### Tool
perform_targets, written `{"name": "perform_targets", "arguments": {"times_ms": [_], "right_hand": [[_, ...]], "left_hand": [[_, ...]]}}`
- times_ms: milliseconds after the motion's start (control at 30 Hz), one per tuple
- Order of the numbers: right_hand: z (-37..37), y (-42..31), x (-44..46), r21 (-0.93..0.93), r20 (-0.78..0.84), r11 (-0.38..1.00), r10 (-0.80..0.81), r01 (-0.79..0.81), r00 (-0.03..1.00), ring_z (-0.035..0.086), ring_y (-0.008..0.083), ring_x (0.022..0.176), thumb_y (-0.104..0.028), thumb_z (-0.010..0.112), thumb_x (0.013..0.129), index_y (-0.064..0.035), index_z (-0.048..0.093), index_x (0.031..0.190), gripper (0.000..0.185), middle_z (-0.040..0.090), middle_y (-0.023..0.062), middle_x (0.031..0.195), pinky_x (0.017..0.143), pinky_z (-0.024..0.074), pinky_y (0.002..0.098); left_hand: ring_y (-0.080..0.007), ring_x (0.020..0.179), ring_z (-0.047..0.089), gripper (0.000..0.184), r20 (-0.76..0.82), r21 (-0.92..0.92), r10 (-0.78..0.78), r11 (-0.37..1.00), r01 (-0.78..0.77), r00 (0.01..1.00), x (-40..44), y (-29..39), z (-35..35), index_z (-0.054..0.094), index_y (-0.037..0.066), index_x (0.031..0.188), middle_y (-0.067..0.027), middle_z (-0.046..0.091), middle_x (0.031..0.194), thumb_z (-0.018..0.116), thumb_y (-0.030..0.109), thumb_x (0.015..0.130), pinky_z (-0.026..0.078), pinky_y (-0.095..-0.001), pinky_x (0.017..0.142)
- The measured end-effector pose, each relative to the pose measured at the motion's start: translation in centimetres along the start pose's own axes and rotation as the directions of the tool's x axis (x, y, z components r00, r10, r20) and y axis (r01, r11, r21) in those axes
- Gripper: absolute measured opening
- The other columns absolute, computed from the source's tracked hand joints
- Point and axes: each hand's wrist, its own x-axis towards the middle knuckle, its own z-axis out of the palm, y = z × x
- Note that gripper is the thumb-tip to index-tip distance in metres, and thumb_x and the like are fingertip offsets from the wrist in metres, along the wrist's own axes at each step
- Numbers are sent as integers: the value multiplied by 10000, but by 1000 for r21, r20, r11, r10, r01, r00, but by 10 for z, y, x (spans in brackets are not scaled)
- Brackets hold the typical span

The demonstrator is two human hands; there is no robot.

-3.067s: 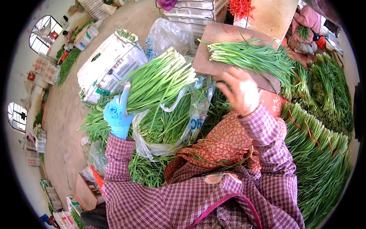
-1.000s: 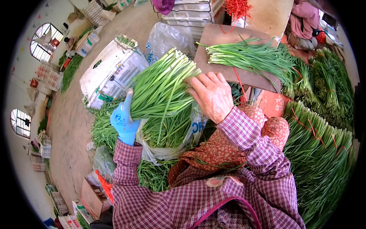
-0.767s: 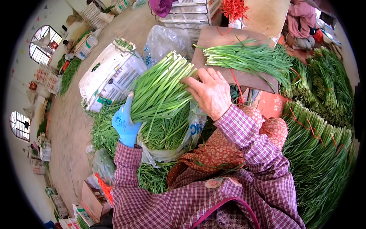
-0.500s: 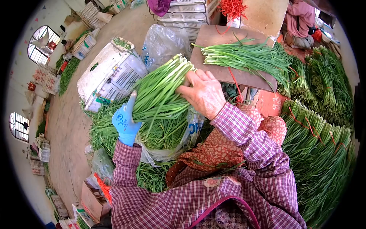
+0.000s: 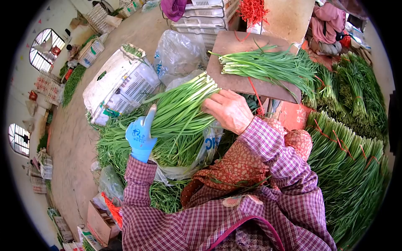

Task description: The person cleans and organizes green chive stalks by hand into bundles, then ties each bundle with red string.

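Observation:
My left hand [image 5: 141, 134], in a blue glove, holds a bunch of long green stalks [image 5: 180, 104] from below, its thumb raised along the side. The pale cut ends point up and to the right. At the bunch's right side, my bare right hand [image 5: 229, 109] has its fingers bent together against the stalks; the fingertips are partly hidden. Beneath the bunch is a clear plastic bag [image 5: 176, 172] filled with more green stalks. A second, loose bunch [image 5: 264, 62] lies on a brown board [image 5: 217, 79] beyond my right hand.
Tied bundles [image 5: 347, 167] are stacked at the right. A white crate [image 5: 121, 88] stands at the upper left of the bag. Red ties [image 5: 252, 12] hang near stacked crates [image 5: 201, 21] at the top. Another person [image 5: 328, 25] sits at the upper right.
My right hand came from over the board's edge to the bunch and now touches its side. The bunch has lowered slightly and tilted more to the right since half a second ago.

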Motion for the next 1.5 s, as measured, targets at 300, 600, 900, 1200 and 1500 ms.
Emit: {"name": "perform_targets", "arguments": {"times_ms": [300,600,900,1200,1500], "right_hand": [[-31,19,-31,-126,-17,982,140,-141,990,583,248,734,-108,629,785,-117,579,886,113,575,45,781,633,508,366],[-66,88,-105,-618,231,656,679,-434,697,633,262,795,-249,658,847,-120,703,844,137,640,71,858,698,518,378],[-16,9,26,-15,78,909,416,-416,906,617,306,745,-477,649,837,-42,673,822,436,604,114,779,689,490,412],[-10,64,-27,-336,-45,816,485,-470,874,632,256,769,-269,693,809,-82,654,764,196,623,83,787,730,504,408],[-10,-9,8,30,-46,979,205,-204,978,587,268,698,-319,733,754,-84,637,785,256,555,74,722,627,466,402]], "left_hand": [[-255,725,591,934,23,10,13,1000,-13,1000,-4,-4,-11,511,251,1365,-37,583,806,764,70,484,458,-374,629],[-241,670,582,673,66,218,23,975,-37,998,-34,-36,-25,540,206,1344,-46,565,726,723,309,704,444,-362,604],[-225,704,590,724,53,184,73,980,-81,996,-18,-14,-30,558,246,1319,-18,583,786,702,146,616,461,-355,626],[-226,711,594,730,50,163,89,982,-96,995,-18,-15,-28,564,251,1314,-18,586,794,704,149,606,467,-356,630],[-220,724,587,906,66,137,95,985,-103,993,-10,-6,-25,549,328,1320,6,573,826,707,18,484,480,-350,620]]}}
